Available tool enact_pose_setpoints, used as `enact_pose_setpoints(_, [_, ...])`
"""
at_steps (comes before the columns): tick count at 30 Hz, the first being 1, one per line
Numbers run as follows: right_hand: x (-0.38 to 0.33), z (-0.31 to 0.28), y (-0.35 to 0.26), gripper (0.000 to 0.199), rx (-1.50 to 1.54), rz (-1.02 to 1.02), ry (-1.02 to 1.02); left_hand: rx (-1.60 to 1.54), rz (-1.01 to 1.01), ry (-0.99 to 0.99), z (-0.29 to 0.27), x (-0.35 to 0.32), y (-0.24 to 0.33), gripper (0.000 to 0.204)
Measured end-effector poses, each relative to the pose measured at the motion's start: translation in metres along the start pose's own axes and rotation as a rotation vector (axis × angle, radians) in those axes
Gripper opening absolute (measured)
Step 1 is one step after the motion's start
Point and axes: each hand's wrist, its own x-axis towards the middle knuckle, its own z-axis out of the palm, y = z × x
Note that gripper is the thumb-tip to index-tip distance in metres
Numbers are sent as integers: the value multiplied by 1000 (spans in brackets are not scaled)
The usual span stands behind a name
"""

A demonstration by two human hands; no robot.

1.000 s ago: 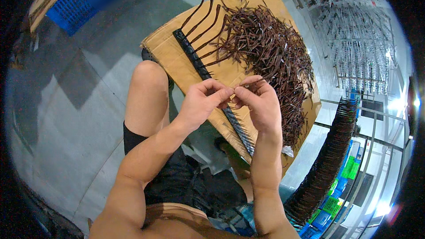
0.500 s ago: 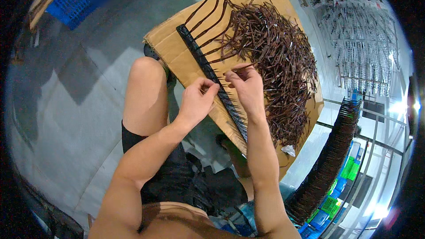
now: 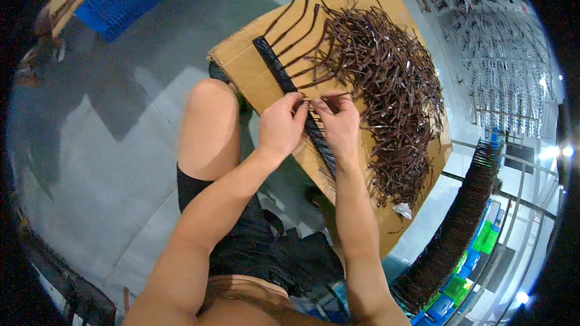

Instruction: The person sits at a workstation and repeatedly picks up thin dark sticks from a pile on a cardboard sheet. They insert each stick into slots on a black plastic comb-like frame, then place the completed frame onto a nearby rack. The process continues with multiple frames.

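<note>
A long black bar (image 3: 275,65) with a row of thin pins along its side lies slantwise on a brown cardboard sheet (image 3: 238,54). Several brown eyeglass temples (image 3: 294,28) stick out from the pins at its far end. My left hand (image 3: 280,125) is closed at the middle of the bar, fingertips pinched at its pin side. Just to the right, my right hand (image 3: 339,130) pinches a brown eyeglass temple, its tips nearly touching the left ones. Fingers hide where the temple meets the bar. Bare pins show below the hands.
A large heap of loose brown temples (image 3: 386,66) covers the cardboard's right side, with a white scrap (image 3: 402,210) at its near end. A dense rack of dark pieces (image 3: 453,229) stands at right. Blue crates (image 3: 130,0) sit at far left; hanging clear strips (image 3: 501,72) are beyond.
My left hand has moved up along the bar, and its fingertips now meet those of my right hand. The whole view has shifted slightly.
</note>
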Motion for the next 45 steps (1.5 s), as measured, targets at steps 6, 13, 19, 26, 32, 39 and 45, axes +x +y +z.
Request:
enact_pose_setpoints(6, [12, -12, 25, 17, 108, -105, -40, 180, 182, -19, 7, 7, -6, 22])
enact_pose_setpoints(13, [6, -3, 21, 18, 171, -106, 23, 306, 270, -14, 3, 7, -4, 20])
enact_pose_setpoints(19, [-2, 13, 24, 18, 420, -81, 36, 360, 378, -2, -5, 10, -11, 17])
enact_pose_setpoints(26, [-8, -6, -9, 17, 195, -24, 11, 334, 558, 47, 13, 16, -17, 7])
enact_pose_setpoints(32, [-8, 1, 6, 20, -26, -288, 78, 300, 438, 33, 12, 11, -9, 15])
enact_pose_setpoints(39, [16, -13, 3, 21, 30, -185, -185, 320, 331, 50, 2, 12, -7, 11])
enact_pose_setpoints(45, [72, -17, -4, 21, -377, -80, -24, 384, 258, -55, -5, 16, 8, 19])
